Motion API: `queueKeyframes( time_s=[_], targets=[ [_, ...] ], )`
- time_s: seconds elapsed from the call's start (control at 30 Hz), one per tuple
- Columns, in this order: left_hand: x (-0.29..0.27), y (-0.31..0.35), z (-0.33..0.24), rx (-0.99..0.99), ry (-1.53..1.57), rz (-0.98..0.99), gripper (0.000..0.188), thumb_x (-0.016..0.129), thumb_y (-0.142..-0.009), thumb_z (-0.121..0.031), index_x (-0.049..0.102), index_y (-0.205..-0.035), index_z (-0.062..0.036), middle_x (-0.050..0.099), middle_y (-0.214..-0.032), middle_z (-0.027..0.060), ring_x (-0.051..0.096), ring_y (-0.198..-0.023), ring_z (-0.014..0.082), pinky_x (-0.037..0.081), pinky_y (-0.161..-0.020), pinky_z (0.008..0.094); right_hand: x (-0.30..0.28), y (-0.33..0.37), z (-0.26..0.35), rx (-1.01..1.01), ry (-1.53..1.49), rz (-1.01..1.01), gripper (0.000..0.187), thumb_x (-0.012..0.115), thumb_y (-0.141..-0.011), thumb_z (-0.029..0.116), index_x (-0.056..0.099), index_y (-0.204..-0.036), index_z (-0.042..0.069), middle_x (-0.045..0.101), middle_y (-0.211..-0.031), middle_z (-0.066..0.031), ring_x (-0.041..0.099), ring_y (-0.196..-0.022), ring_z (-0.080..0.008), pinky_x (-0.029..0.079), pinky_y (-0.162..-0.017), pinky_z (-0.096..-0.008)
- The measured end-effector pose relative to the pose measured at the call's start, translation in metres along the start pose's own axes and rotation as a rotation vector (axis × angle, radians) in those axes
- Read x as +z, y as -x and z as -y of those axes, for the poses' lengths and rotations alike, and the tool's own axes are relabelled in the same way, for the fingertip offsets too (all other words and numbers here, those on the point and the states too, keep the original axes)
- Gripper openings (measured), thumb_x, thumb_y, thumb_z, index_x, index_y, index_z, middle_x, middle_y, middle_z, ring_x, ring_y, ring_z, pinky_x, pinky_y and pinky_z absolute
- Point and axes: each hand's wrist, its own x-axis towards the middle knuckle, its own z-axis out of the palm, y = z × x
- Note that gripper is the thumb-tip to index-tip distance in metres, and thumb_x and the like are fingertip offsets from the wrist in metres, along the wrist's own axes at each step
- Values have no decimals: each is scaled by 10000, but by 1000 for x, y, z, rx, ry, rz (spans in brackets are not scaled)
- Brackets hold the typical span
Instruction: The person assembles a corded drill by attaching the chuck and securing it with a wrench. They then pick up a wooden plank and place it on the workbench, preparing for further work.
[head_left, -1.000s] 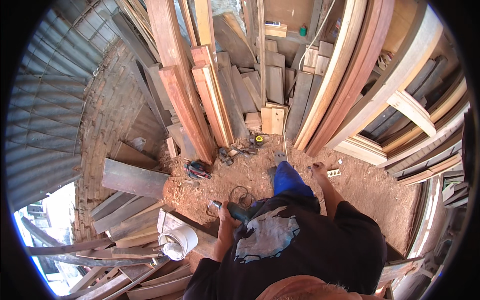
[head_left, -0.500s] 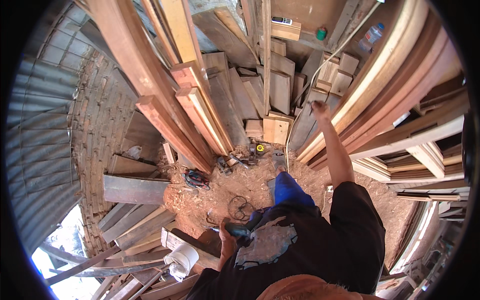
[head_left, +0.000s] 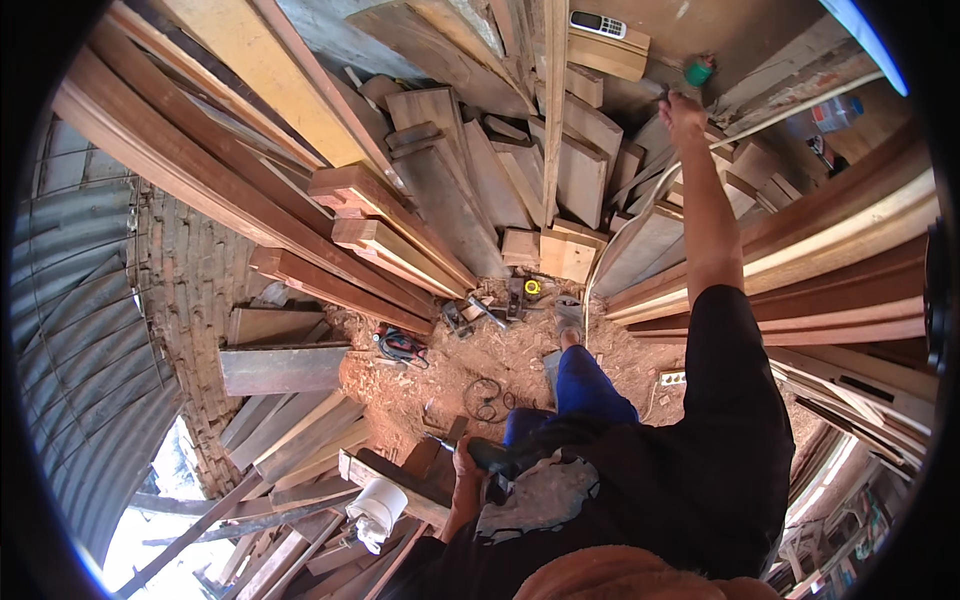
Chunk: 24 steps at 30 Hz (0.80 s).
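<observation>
My right hand point(head_left: 683, 115) reaches far up ahead on an outstretched arm. Its fingers are closed, with a small dark tip point(head_left: 663, 95) sticking out of them, too small to name. Just beyond it is a small green container point(head_left: 700, 70), apart from the fingers as far as I can see. Low by my waist, my left hand point(head_left: 466, 468) wraps round a dark teal power tool that looks like a drill point(head_left: 490, 457). A thin shaft points left from it. My shirt hides part of the tool's body.
Tall planks lean at left point(head_left: 300, 190) and right point(head_left: 800, 250). Offcuts point(head_left: 490, 180) stand ahead, with a phone point(head_left: 598, 24) on a block. A white cable point(head_left: 655, 190) runs down beside my foot. A tape measure point(head_left: 532, 287) and a white bucket point(head_left: 378, 505) are lower.
My right hand has moved farther up and right, toward the green container. My view has shifted, and my left hand still holds the tool by my waist.
</observation>
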Motion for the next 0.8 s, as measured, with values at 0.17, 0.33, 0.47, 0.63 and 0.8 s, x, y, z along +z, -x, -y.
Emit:
queueKeyframes(
  time_s=[0.17, 0.33, 0.47, 0.63, 0.8],
  targets=[
    [9, 5, -4, 18, -25, -37, 272, 665, -931, -346, 660, -934, -74, 685, -808, 101, 671, -663, 264, 588, -623, 423, 35, -44, 19, 64, -287, -42, 303, 565, -1069, 217, 558, -1326, 55, 649, -1272, -98, 697, -1029, -239, 594, -861, -326],
    [31, 14, -1, 32, -60, -72, 260, 660, -937, -334, 644, -951, -76, 683, -802, 107, 675, -669, 261, 589, -616, 413, 42, -74, -1, 64, -96, 63, 381, 509, -1074, 188, 462, -1434, 76, 624, -1332, -91, 701, -1006, -241, 594, -815, -358],
    [27, 12, 1, 36, -64, -94, 250, 645, -944, -315, 644, -934, -65, 684, -795, 107, 672, -650, 264, 589, -602, 411, 28, -77, -15, 29, 132, 107, 493, 508, -1059, 173, 390, -1537, 136, 669, -1273, -19, 643, -923, -155, 544, -783, -333],
    [46, 8, 7, 25, -29, -65, 258, 642, -937, -308, 651, -892, -54, 678, -763, 98, 662, -616, 262, 583, -578, 409, 39, -50, -3, -96, 347, 167, 654, 573, -1000, 144, 329, -1605, 184, 696, -933, 0, 538, -606, -100, 445, -507, -294],
    [10, -16, 15, -14, -80, -36, 294, 645, -937, -342, 673, -923, -50, 698, -811, 111, 688, -695, 285, 586, -652, 426, 37, -39, 0, -250, 820, 209, 725, 610, -971, 151, 310, -1631, 146, 672, -815, -34, 538, -565, -108, 407, -449, -295]
  ],
)
